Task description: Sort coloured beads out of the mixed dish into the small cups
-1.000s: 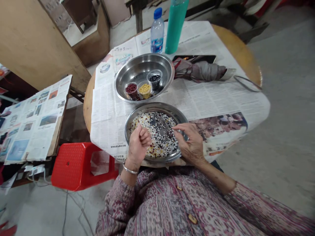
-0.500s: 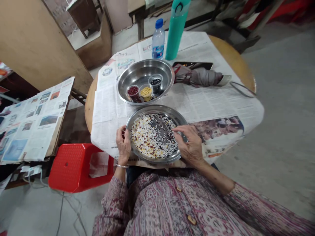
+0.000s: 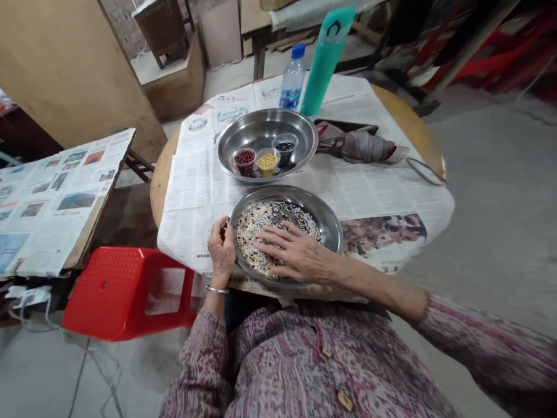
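Note:
A steel pan (image 3: 331, 223) of mixed white, red and dark grains sits at the near edge of a round table. My left hand (image 3: 221, 251) grips the pan's left rim, fingers curled over it. Spread flat over the grains lies my right hand (image 3: 292, 252), fingers stretched toward the left. Behind it a second steel bowl (image 3: 261, 126) holds three small cups: red beans (image 3: 244, 158), yellow beans (image 3: 267, 160) and black beans (image 3: 285, 147).
Newspaper (image 3: 383, 191) covers the table. A water bottle (image 3: 292, 86), a teal flask (image 3: 325, 59), a folded grey umbrella (image 3: 361, 147) and a phone (image 3: 343, 124) lie at the back. A red stool (image 3: 126, 293) stands left, beside a newspaper-covered board (image 3: 56, 197).
My left hand moved from above the grains to the pan's left rim. My right hand left the right rim and spread flat across the grains. The view shifted up a little.

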`<state>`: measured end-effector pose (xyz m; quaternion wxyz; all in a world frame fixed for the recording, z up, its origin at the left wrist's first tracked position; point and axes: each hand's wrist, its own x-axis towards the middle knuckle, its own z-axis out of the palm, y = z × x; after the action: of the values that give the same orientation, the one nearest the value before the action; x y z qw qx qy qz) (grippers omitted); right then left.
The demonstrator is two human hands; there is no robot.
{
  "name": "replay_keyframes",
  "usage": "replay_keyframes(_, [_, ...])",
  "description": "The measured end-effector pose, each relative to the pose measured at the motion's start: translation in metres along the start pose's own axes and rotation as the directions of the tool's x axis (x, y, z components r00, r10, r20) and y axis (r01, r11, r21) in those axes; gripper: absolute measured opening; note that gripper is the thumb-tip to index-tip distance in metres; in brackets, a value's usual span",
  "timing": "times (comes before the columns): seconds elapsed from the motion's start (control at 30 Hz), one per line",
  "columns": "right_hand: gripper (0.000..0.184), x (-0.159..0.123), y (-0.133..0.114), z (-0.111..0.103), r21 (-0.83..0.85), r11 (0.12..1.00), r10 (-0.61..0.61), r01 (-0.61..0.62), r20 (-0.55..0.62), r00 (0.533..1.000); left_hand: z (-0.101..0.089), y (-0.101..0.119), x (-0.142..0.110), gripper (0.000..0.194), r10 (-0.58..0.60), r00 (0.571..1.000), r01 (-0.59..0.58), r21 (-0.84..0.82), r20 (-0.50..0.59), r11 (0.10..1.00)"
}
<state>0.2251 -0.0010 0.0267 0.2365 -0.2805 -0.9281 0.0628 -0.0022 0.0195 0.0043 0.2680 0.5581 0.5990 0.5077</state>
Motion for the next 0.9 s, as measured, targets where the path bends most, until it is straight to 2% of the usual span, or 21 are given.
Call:
replay_keyframes(0.13, [0.028, 0.027, 0.005, 0.014, 0.007, 0.979, -0.205, 0.205, 0.092, 0.974, 0.001, -0.003, 0.001, 0.024, 0.014, 1.000, -0.014, -0.005, -0.005, 1.000])
replay_keyframes(0.27, [0.023, 0.045, 0.018, 0.025, -0.068, 0.964, -0.251, 0.259, 0.106, 0.962, 0.002, -0.005, 0.002, 0.024, 0.019, 1.000, -0.019, -0.005, 0.008, 1.000])
replay_keyframes(0.37, [0.021, 0.049, 0.030, 0.029, -0.087, 0.979, -0.180, 0.184, 0.049, 0.982, 0.002, -0.004, 0.003, 0.023, 0.017, 1.000, -0.017, -0.007, 0.009, 1.000])
replay_keyframes(0.47, [0.016, 0.040, 0.040, 0.026, -0.121, 0.992, -0.033, 0.031, -0.011, 0.999, 0.001, -0.002, 0.003, 0.022, 0.010, 1.000, -0.010, -0.014, 0.003, 1.000])
replay_keyframes(0.63, [0.020, 0.008, 0.045, 0.012, -0.284, 0.937, 0.200, -0.203, -0.041, 0.979, 0.000, -0.002, 0.003, 0.022, 0.019, 1.000, -0.019, -0.016, -0.002, 1.000])
replay_keyframes(0.73, [0.018, -0.009, 0.038, 0.005, -0.273, 0.936, 0.229, -0.223, -0.012, 0.973, 0.000, -0.003, 0.003, 0.023, 0.014, 1.000, -0.014, -0.005, 0.010, 1.000])
replay_keyframes(0.9, [0.021, -0.005, 0.012, 0.008, -0.094, 0.990, 0.111, -0.101, 0.110, 0.988, 0.001, -0.003, 0.003, 0.023, 0.017, 1.000, -0.018, 0.016, 0.007, 1.000])
